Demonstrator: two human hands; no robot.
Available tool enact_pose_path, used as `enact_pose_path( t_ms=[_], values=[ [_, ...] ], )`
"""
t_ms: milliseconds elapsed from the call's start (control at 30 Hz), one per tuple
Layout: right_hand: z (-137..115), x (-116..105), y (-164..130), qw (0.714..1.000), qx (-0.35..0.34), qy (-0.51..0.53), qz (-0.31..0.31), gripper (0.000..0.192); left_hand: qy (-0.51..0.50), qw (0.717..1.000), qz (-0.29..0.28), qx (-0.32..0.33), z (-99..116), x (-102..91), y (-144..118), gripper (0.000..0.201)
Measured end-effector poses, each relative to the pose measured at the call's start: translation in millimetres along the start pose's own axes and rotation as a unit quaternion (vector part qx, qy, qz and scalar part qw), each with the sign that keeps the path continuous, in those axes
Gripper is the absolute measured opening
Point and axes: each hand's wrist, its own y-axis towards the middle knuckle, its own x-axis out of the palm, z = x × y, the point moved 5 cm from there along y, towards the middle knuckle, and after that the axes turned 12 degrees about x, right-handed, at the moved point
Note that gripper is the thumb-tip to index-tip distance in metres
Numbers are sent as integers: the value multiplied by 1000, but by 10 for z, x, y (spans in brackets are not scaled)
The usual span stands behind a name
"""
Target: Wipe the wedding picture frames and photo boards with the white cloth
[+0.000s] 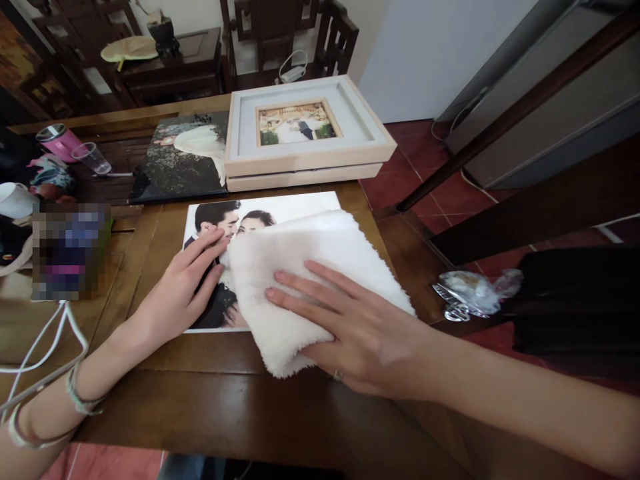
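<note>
Photo panel (257,219), printed with a couple, lying flat on the wooden table (200,393) before the person; its long axis appears to run left to right, though its near right corner is hidden. White cloth (320,243) covers much of its right part and overhangs its near edge. The right hand (357,327) rests upon the cloth with fingers spread, pointing leftward; whether the thumb pinches the cloth's near edge cannot be told. The left hand (185,287), unclenched and holding nothing visible, lies over the panel's left part, just beside the cloth, and is nearer the uncovered left portion.
</note>
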Motion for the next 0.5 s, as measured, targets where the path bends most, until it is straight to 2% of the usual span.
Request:
enact_pose_path(
  t_ms=[233, 500],
  values=[
    [109, -2, 38, 1000, -5, -15, -5, 23, 2, 1000, 2, 8, 14, -11, 5, 40],
    [119, 18, 20, 999, -9, -32, -2, 19, -2, 1000, -3, 9, 25, -11, 9, 41]
  ],
)
